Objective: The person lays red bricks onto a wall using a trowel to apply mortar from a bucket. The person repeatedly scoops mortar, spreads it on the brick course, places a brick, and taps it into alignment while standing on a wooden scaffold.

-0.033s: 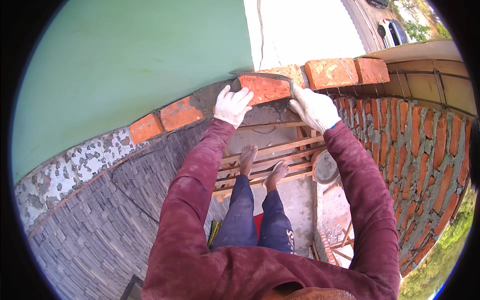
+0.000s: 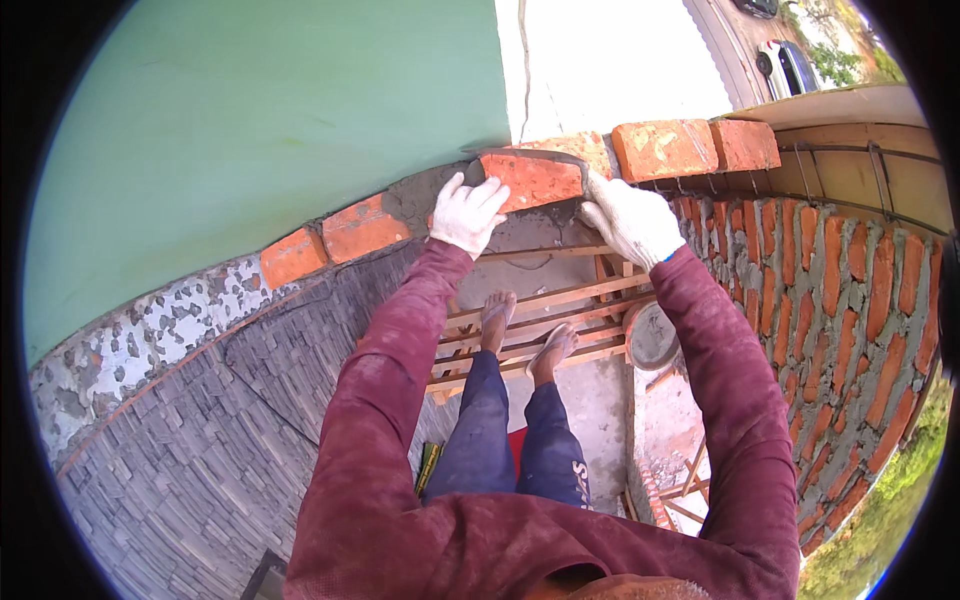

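An orange-red brick [image 2: 540, 182] lies on the wall top in front of me, between mortar on its left and another brick at its far right. My left hand [image 2: 468, 213], in a white glove, grips the brick's left end, fingers bent over its near face. At the opposite end is my gloved right hand [image 2: 634, 220], closed round a trowel whose handle is hidden in the palm. The dark trowel blade [image 2: 545, 154] runs along the brick's far upper edge, its tip pointing left. Grey mortar [image 2: 418, 196] covers the wall left of the brick.
More bricks [image 2: 665, 149] sit along the wall top. Below, my feet stand on wooden slats [image 2: 540, 300] beside a round mortar bucket [image 2: 652, 335]. A curved brick wall [image 2: 830, 290] rises right; grey stone cladding [image 2: 220, 400] covers the left. Bent steel bars [image 2: 880, 175] stick out at far right.
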Action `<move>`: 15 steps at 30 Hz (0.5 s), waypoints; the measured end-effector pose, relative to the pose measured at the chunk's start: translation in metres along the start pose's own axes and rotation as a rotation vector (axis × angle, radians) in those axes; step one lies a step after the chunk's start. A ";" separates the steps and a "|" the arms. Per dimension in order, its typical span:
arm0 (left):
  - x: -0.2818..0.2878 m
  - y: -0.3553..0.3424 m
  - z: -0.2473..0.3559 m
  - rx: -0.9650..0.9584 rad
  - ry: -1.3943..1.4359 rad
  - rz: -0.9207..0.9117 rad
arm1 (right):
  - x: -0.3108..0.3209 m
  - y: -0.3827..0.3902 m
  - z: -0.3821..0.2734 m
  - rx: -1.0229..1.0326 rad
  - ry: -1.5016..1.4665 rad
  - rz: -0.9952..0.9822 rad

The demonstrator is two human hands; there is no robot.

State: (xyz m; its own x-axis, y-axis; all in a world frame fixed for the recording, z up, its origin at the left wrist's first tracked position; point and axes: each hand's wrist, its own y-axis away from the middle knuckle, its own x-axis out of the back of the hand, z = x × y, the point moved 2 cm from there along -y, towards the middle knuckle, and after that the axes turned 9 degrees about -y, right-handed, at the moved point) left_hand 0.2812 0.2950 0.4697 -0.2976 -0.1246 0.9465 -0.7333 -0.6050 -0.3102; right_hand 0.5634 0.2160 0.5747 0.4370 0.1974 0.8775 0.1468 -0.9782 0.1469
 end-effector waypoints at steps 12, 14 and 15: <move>-0.006 -0.006 -0.002 0.013 -0.034 -0.022 | -0.019 0.003 0.001 0.021 -0.057 0.074; -0.007 -0.010 0.001 0.011 -0.030 0.014 | -0.016 0.008 0.002 0.028 -0.079 0.132; -0.007 -0.009 -0.001 0.018 -0.030 -0.019 | -0.015 0.011 -0.004 0.030 -0.116 0.167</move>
State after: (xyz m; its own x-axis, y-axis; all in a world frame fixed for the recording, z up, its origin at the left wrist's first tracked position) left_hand 0.2897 0.3020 0.4662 -0.2653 -0.1363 0.9545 -0.7274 -0.6215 -0.2909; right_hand 0.5550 0.2021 0.5651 0.5565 0.0407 0.8298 0.0894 -0.9959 -0.0111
